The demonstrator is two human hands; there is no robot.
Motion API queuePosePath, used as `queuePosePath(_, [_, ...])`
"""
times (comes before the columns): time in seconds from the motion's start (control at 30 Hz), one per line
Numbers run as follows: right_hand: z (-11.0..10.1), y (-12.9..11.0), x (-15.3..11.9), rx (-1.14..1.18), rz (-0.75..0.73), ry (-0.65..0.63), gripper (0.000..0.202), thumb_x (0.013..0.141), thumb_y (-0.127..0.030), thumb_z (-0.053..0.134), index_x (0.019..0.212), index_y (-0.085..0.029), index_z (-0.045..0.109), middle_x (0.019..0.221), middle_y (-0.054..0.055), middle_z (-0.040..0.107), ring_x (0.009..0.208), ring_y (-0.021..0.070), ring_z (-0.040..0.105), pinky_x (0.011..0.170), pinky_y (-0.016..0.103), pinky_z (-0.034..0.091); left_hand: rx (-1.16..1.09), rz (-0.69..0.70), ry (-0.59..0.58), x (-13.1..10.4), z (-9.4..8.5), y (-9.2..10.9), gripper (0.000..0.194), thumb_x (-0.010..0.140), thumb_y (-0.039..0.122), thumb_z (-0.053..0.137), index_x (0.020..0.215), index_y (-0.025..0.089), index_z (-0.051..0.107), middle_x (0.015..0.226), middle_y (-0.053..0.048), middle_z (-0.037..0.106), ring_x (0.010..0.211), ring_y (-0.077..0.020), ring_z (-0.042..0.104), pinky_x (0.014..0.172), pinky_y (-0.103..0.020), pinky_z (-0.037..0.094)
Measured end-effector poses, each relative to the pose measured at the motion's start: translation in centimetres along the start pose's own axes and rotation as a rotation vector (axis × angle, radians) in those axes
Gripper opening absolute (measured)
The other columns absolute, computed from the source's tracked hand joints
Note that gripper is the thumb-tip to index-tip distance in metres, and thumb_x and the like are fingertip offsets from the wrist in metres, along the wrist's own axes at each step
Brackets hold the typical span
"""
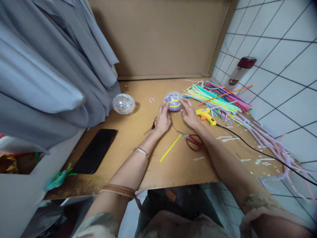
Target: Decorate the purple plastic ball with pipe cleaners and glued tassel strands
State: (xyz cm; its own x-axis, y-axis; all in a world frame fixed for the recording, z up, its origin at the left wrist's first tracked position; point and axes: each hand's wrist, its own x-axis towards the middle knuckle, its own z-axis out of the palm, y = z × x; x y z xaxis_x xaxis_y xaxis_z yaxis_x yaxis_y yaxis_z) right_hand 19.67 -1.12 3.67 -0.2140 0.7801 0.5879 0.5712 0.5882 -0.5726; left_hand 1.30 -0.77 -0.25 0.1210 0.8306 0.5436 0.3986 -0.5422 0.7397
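Left hand [163, 118] and right hand [189, 114] are holding the ball [172, 96] between them, ideally pressing the yellow strip [174, 101] evenly.

Soft, fairly even daylight, with mild wide-angle distortion.
The white tiled wall [269, 62] bows at the right edge; a clear plastic ball [123, 103] shows small glare spots, and shadow darkens the lower left corner.
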Motion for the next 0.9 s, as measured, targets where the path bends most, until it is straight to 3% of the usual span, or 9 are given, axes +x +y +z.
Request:
queuePosePath(0.2, [-0.52, 0.18, 0.16, -0.04, 0.051, 0.012, 0.059, 0.085, -0.019, 0.05, 0.144, -0.02, 0.051, 0.15, 0.015, 0.05, 0.145, 0.0297, 0.044, 0.126, 0.053, 0.033, -0.003, 0.002, 0.04, 0.28, 0.14, -0.66, 0.066, 0.088, 0.009, 0.047, 0.152, 0.019, 0.042, 0.152, -0.017, 0.05, 0.145, -0.0284, 0.046, 0.127, -0.049, 0.033])
queuePosePath(0.33, [-0.74, 0.09, 0.28, -0.072, 0.062, 0.005, 0.063, 0.083, -0.018, 0.051, 0.146, -0.017, 0.048, 0.155, 0.017, 0.046, 0.148, 0.0284, 0.041, 0.127, 0.053, 0.03, -0.018, -0.017, 0.057, 0.38, 0.13, -0.92, 0.069, 0.085, 0.007, 0.048, 0.153, 0.02, 0.042, 0.155, -0.016, 0.048, 0.146, -0.0283, 0.045, 0.126, -0.05, 0.034])
queuePosePath(0.63, [-0.51, -0.23, 0.31, -0.078, 0.075, -0.065, 0.062, 0.085, -0.018, 0.049, 0.147, -0.015, 0.048, 0.152, 0.017, 0.052, 0.147, 0.0275, 0.044, 0.126, 0.052, 0.031, 0.033, 0.023, 0.043, 0.48, 0.24, -0.83, 0.068, 0.081, 0.004, 0.046, 0.147, 0.02, 0.05, 0.149, -0.015, 0.054, 0.143, -0.0277, 0.048, 0.126, -0.051, 0.035])
queuePosePath(0.8, [-0.55, -0.18, 0.23, -0.081, 0.057, -0.038, 0.059, 0.087, -0.02, 0.049, 0.146, -0.018, 0.047, 0.151, 0.016, 0.052, 0.146, 0.0281, 0.044, 0.125, 0.053, 0.033, 0.038, 0.029, 0.059, 0.43, 0.22, -0.96, 0.065, 0.083, 0.007, 0.046, 0.147, 0.019, 0.05, 0.148, -0.016, 0.053, 0.142, -0.0283, 0.049, 0.126, -0.052, 0.034])
queuePosePath(0.9, [-0.88, -0.59, 0.23, -0.104, 0.044, 0.053, 0.048, 0.09, -0.022, 0.05, 0.138, -0.019, 0.053, 0.144, 0.016, 0.057, 0.137, 0.028, 0.052, 0.119, 0.05, 0.04, 0.031, 0.022, 0.08, 0.58, 0.03, -0.89, 0.057, 0.089, 0.013, 0.046, 0.146, 0.019, 0.05, 0.147, -0.016, 0.053, 0.14, -0.0277, 0.052, 0.123, -0.049, 0.038])
